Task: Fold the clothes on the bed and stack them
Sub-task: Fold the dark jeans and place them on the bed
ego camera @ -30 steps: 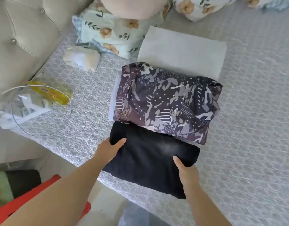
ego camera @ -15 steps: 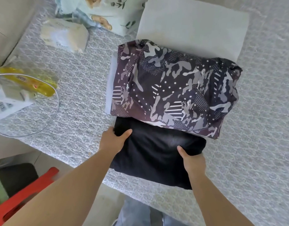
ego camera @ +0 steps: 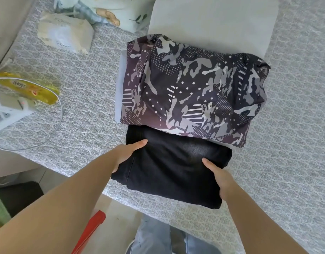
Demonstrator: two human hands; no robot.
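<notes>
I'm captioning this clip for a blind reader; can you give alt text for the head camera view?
Both hands grip a folded black garment at the near edge of a bed, the left hand on its left side and the right hand on its right. Just beyond it lies a folded camouflage-print garment, with a folded white cloth behind that.

Tissue pack [ego camera: 65,33], floral pillow [ego camera: 110,10], power strip [ego camera: 6,109].
</notes>
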